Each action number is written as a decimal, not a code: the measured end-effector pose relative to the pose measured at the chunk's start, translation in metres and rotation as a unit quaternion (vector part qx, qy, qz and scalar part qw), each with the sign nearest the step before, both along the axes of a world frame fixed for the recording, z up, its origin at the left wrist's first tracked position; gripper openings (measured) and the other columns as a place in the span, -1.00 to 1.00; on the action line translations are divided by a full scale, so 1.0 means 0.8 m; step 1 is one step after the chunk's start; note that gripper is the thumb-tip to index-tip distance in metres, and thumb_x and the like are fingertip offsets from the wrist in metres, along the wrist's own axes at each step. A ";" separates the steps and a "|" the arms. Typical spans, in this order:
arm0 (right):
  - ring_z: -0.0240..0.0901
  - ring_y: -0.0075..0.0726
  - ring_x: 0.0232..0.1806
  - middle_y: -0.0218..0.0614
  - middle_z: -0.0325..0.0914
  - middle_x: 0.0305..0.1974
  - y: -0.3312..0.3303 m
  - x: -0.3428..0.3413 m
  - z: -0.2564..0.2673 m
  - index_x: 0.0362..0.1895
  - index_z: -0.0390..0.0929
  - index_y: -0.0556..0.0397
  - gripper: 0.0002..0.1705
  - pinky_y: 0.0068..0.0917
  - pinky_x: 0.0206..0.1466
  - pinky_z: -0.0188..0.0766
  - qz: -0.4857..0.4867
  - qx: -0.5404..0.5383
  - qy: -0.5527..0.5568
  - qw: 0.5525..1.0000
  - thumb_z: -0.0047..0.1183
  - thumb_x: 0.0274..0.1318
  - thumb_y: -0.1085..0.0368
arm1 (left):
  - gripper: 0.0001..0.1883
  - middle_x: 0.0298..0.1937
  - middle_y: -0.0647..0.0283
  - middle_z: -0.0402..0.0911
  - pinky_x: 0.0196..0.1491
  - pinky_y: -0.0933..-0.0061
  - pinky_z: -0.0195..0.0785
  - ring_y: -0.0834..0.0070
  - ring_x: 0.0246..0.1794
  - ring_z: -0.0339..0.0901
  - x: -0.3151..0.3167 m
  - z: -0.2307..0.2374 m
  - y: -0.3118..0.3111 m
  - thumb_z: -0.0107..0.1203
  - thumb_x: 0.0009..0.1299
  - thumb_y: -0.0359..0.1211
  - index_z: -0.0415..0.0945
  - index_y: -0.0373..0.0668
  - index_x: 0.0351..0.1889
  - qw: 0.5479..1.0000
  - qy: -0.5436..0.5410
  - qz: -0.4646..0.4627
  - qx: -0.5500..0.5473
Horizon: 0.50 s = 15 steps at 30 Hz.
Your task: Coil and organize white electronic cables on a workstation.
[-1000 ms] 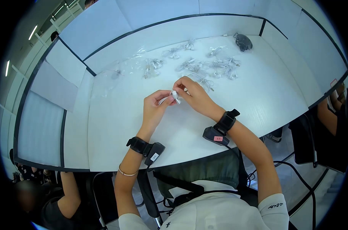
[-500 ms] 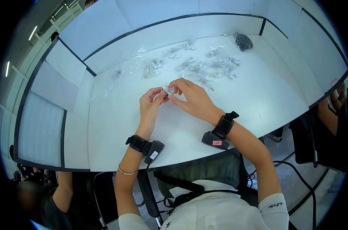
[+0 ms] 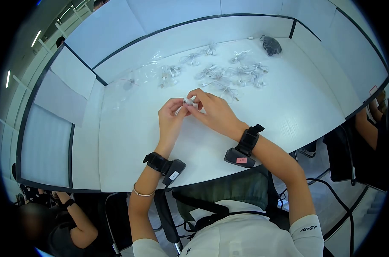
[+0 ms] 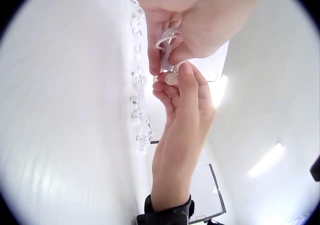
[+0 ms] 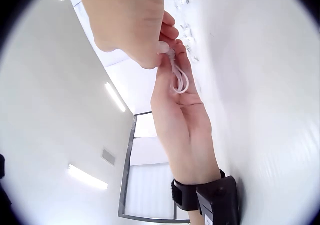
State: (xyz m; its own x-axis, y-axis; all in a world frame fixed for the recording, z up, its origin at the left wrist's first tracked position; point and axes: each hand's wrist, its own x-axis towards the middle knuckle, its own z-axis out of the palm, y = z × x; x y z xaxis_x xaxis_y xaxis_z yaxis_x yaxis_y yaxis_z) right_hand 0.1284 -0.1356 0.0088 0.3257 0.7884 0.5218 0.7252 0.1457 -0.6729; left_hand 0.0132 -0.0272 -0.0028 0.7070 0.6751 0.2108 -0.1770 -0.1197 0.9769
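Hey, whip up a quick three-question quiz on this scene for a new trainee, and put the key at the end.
1. What do the left hand and right hand hold? A) a pen B) a coiled white earphone cable C) a mug
2. True or false: a dark bundle lies toward the far right of the table.
3. Which arm's black wrist unit carries the pink label?

Key: 1. B; 2. true; 3. right

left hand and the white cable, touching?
Touching: the right wrist view shows the white cable held between thumb and fingers of the left hand.
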 end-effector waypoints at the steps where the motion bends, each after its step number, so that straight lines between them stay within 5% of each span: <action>1: 0.48 -0.28 -0.42 -0.26 0.52 -0.45 0.000 -0.002 0.000 -0.13 0.35 0.01 -0.70 -0.44 -0.41 0.37 -0.002 0.012 0.003 1.000 0.09 0.11 0.19 | -0.83 -0.19 0.10 0.57 -0.13 0.49 0.52 0.50 -0.16 0.55 0.000 0.002 0.000 0.06 0.32 -0.52 0.44 -0.42 -0.17 1.000 0.013 0.006 0.013; 15: 0.53 -0.28 -0.50 -0.16 0.52 -0.51 0.005 0.001 0.001 -0.19 0.31 0.15 -0.76 -0.47 -0.42 0.39 0.009 -0.035 0.123 0.992 0.03 0.19 0.27 | -0.84 -0.35 0.10 0.64 -0.20 0.54 0.43 0.47 -0.30 0.62 0.002 0.006 -0.015 0.08 0.27 -0.55 0.49 -0.37 -0.20 0.960 0.055 0.090 0.259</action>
